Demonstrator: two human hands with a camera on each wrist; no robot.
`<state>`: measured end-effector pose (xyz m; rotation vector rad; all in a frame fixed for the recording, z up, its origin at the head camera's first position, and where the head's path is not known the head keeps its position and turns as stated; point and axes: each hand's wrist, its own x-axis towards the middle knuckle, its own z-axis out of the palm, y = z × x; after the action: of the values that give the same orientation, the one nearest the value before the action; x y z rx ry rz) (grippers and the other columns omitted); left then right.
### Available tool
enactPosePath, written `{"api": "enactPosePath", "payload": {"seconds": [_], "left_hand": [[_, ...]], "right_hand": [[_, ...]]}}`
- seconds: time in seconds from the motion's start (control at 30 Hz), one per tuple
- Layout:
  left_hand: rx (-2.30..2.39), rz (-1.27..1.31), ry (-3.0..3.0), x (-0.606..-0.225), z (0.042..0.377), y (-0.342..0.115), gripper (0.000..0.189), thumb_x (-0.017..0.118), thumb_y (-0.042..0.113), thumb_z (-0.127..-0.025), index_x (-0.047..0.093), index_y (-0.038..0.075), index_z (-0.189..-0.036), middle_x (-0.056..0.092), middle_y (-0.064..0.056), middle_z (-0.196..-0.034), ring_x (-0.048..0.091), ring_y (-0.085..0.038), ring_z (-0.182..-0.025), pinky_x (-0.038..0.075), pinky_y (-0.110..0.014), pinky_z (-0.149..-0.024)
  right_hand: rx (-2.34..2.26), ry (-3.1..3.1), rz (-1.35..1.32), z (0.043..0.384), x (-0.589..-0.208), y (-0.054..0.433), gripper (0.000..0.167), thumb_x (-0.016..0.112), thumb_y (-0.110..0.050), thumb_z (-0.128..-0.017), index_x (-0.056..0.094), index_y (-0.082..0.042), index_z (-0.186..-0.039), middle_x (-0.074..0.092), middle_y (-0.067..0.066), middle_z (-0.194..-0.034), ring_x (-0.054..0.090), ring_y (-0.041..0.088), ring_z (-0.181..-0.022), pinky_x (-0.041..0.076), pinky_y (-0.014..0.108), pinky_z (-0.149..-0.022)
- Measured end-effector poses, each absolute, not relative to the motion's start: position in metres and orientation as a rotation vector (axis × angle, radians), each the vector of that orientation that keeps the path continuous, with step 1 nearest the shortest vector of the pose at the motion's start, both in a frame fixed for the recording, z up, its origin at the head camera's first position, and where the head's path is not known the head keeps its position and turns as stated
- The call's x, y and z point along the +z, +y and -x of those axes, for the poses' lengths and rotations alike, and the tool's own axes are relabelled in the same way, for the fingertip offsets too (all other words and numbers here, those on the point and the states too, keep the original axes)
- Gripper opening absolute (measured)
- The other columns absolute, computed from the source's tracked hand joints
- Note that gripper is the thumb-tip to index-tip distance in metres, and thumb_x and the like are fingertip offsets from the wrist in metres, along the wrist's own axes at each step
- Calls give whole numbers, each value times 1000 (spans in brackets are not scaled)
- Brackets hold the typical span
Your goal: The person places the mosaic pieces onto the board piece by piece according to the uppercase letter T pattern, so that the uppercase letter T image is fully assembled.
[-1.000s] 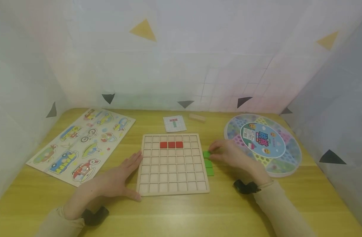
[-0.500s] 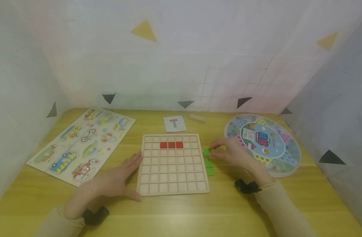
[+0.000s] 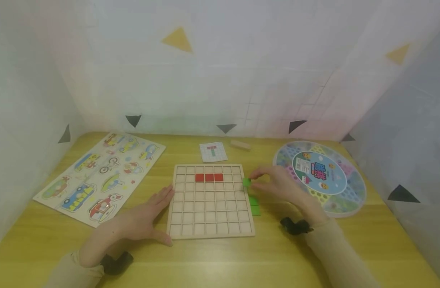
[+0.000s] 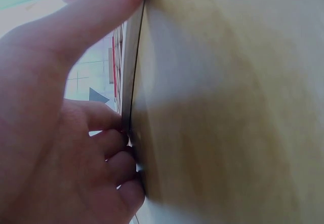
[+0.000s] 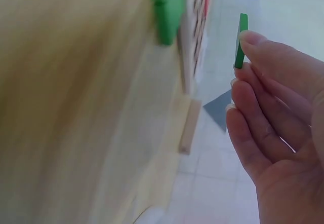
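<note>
My right hand (image 3: 277, 186) pinches a green square tile (image 5: 241, 40) between thumb and fingers, raised off the table in the right wrist view. In the head view that tile overlaps the right edge of the wooden grid board (image 3: 204, 207). Three red tiles (image 3: 209, 177) sit side by side in the board's second row from the far side. More green tiles (image 3: 254, 205) lie on the table against the board's right edge. My left hand (image 3: 142, 218) rests at the board's left side, fingertips at the edge and thumb at the near left corner.
Behind the board lies a small card (image 3: 213, 152) printed with a red and green T. Next to it is a wooden block (image 3: 240, 145). A vehicle puzzle board (image 3: 101, 176) lies at the left, a round game box (image 3: 319, 176) at the right. White sheeting (image 3: 220, 80) encloses the table.
My right hand has picked up the farthest green tile from beside the board and moved it slightly left, over the board's right edge. The left hand has stayed put.
</note>
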<state>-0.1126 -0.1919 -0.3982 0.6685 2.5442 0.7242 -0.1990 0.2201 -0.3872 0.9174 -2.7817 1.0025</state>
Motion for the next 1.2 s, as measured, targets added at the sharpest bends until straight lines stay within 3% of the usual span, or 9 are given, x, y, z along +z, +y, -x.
{"api": "enactPosePath", "payload": {"seconds": [0.7,1.2], "left_hand": [[741,-680,2546,-396,111,-192,131,80,65,-68,8,6,-161,-2,-15,-168,6,-45,-152,16,-61,-120],[731,-671,2549,-398,112,-192,131,78,67,-68,8,7,-161,-3,-14,-168,5,-46,-151,17,-62,-120]], "right_hand": [[901,-2759,-1125,209,-364,133,17,81,-16,-84,76,-10,-99,75,2,-99,68,21,-93,58,42,-87],[1028,-2758,-1162,211,-374,118,16,81,-10,-83,75,-10,-98,74,1,-99,70,24,-95,57,43,-89]]}}
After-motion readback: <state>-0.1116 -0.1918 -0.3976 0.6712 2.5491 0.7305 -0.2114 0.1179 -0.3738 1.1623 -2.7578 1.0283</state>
